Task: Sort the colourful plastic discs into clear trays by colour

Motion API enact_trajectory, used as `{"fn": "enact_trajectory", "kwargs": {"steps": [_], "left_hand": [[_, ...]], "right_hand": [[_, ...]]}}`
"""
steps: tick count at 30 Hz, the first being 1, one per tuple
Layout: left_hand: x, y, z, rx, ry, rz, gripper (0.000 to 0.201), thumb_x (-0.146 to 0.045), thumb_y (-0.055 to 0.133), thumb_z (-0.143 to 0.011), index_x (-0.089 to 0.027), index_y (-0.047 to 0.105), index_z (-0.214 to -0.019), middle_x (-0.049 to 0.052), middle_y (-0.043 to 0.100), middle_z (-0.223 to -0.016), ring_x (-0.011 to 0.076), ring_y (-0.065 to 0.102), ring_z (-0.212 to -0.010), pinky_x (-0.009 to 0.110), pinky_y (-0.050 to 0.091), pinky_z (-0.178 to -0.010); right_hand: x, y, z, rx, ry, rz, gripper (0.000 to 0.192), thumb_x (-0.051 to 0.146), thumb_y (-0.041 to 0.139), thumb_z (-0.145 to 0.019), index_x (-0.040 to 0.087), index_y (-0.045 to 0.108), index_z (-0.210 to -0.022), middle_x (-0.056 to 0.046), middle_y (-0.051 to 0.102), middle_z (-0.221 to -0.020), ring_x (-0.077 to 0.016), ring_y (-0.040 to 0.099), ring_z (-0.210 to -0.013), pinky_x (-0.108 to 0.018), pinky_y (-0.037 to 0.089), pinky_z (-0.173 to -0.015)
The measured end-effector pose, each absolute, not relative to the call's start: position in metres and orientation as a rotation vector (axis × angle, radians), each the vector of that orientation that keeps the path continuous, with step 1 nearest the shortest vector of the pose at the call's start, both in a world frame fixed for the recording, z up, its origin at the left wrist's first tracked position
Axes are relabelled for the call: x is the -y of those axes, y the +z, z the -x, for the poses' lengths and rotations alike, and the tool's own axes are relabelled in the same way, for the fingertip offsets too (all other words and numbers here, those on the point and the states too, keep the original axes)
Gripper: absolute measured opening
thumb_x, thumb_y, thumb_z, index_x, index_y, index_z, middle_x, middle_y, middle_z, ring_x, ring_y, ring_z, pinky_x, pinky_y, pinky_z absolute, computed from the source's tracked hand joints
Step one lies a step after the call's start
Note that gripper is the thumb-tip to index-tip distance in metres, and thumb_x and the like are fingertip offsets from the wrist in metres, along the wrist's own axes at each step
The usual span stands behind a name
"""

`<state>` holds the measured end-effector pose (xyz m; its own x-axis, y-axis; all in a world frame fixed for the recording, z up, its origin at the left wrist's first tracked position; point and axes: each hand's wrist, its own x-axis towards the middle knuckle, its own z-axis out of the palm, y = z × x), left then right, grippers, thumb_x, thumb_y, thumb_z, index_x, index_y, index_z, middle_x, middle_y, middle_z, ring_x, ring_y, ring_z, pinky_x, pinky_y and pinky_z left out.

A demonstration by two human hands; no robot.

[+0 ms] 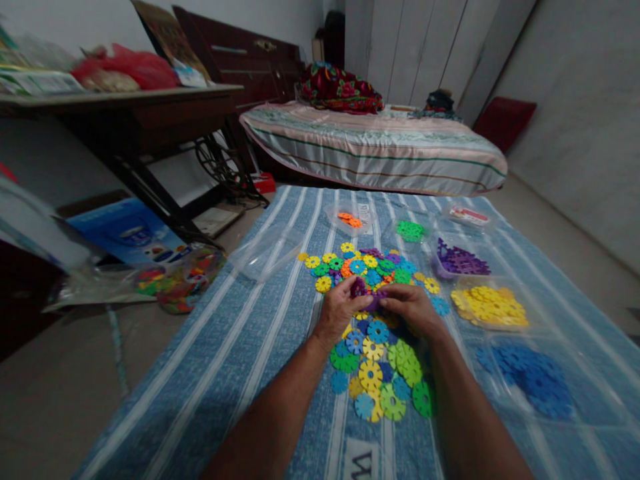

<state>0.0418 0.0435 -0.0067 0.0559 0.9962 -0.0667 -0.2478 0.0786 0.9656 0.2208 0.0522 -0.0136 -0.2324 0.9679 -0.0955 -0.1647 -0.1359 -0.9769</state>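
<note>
Over the disc pile [373, 347], left hand [343, 308], right hand [410, 308] pinching purple discs [367, 293]

Left hand [341, 308]: lowered, palm down, fingers curled and pinched at the tips.
Right hand [411, 308]: alongside, fingertips met the left's.
Forearms: bare, both extended forward, converging.

Dim room viewed from floor level. A low bed [380, 150] with a striped cover stands against the far wall; a floral bundle [340, 88] lies at its head. Left of the bed, a dark treadle table [125, 110] carries clutter. Behind the bed, pale wardrobe doors [410, 47]. Before it, a blue striped mat [240, 347] covers the grey floor [55, 400].
</note>
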Motion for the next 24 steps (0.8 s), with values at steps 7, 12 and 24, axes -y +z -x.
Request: {"fn": "enact_trajectory", "kwargs": {"steps": [7, 12, 24], "left_hand": [[-0.0428, -0.0029, -0.0426, -1.03, 1.23, -0.977, 0.042, -0.028, 0.081, -0.057, -0.016, 0.068, -0.096, 0.001, 0.066, -0.092, 0.0175, 0.06, -0.091, 0.028, 0.047, -0.082], [-0.0425, -0.0004, -0.0439, -1.041, 1.24, -0.955, 0.043, -0.027, 0.082, -0.056, -0.016, 0.068, -0.095, 0.002, 0.067, -0.092, 0.0185, 0.061, -0.092, 0.03, 0.048, -0.084], [-0.0434, -0.001, -0.047, -1.076, 1.283, -0.874, 0.051, -0.025, 0.084, -0.052, -0.016, 0.066, -0.099, 0.004, 0.07, -0.097, 0.0191, 0.064, -0.093, 0.034, 0.05, -0.088]], "right_hand": [[-0.0524, -0.0126, -0.2208, 1.184, 1.546, 1.037, 0.029, 0.034, 0.085, -0.059, 0.02, 0.076, -0.083, -0.001, 0.07, -0.068, -0.0128, 0.059, -0.055, -0.026, 0.047, -0.053], [-0.0526, -0.0126, -0.2197, 1.158, 1.536, 1.048, 0.032, 0.036, 0.087, -0.055, 0.021, 0.076, -0.081, -0.001, 0.071, -0.072, -0.0147, 0.062, -0.06, -0.029, 0.051, -0.058], [-0.0532, -0.0141, -0.2192, 1.149, 1.52, 1.068, 0.035, 0.038, 0.086, -0.056, 0.019, 0.076, -0.083, -0.002, 0.07, -0.07, -0.0144, 0.061, -0.058, -0.027, 0.05, -0.055]]}}
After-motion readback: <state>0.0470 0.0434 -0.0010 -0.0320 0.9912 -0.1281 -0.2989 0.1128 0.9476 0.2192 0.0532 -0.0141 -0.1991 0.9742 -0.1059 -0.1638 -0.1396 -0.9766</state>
